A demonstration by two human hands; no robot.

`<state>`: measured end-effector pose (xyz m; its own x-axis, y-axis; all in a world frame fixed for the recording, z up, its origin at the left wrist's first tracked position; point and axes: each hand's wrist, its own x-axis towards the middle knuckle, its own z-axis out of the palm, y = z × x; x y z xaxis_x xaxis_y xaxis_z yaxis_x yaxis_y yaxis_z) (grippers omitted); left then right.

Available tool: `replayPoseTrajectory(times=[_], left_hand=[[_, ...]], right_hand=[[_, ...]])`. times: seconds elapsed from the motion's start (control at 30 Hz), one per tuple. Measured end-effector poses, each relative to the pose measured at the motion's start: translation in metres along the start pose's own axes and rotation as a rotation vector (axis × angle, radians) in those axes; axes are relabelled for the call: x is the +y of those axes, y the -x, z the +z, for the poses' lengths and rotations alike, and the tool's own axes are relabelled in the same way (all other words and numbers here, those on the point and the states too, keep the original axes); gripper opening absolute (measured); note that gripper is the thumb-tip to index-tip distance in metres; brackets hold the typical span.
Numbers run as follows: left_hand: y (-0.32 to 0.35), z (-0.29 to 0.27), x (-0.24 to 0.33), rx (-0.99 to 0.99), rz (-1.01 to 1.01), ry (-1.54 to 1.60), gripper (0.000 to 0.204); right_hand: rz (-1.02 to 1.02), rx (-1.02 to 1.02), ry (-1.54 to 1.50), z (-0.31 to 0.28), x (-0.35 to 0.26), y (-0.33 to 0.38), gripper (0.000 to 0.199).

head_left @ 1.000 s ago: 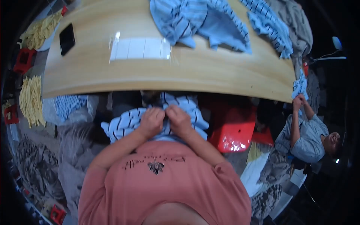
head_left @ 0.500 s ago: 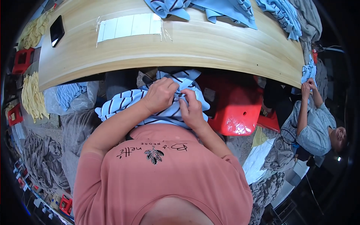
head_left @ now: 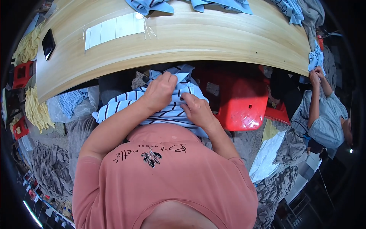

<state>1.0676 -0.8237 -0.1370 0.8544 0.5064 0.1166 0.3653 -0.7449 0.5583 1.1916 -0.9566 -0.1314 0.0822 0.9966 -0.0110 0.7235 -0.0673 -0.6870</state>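
Observation:
A light blue garment with dark stripes [head_left: 124, 104] lies bunched on my lap, just below the table's near edge. My left hand [head_left: 161, 91] is closed on a light blue band of it, knuckles up, with the fingertips hidden. Lower and to the right, my right hand [head_left: 199, 109] has its thumb and forefinger pinched at the garment's edge. A small dark spot shows at those fingertips, too small to name. Both forearms rest close against the cloth.
Ahead is a wooden table [head_left: 183, 42] with a phone [head_left: 48, 44], a taped white sheet [head_left: 114, 31] and blue garments [head_left: 223, 5]. A red stool [head_left: 244, 108] stands right. Another person [head_left: 324, 118] handles blue cloth at the table's right end. Yellow cloth [head_left: 37, 108] hangs left.
My hands have drawn slightly apart: the left fingers sit farther up, away from the right fingertips. The table and its things appear shifted left in view.

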Motion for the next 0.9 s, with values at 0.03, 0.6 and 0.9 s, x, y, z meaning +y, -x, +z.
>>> replayPoseTrajectory(times=[0.03, 0.6, 0.9], left_hand=[[0.0, 0.0, -0.002, -0.003, 0.003, 0.0, 0.021], [0.007, -0.021, 0.011, -0.237, -0.595, 1.239, 0.008], [0.003, -0.023, 0.018, -0.268, -0.581, 1.134, 0.009]], right_hand=[[0.003, 0.003, -0.001, 0.001, 0.002, 0.001, 0.028], [-0.269, 0.386, -0.081, -0.012, -0.014, -0.006, 0.025], [-0.299, 0.358, -0.07, -0.016, -0.016, -0.011, 0.025]])
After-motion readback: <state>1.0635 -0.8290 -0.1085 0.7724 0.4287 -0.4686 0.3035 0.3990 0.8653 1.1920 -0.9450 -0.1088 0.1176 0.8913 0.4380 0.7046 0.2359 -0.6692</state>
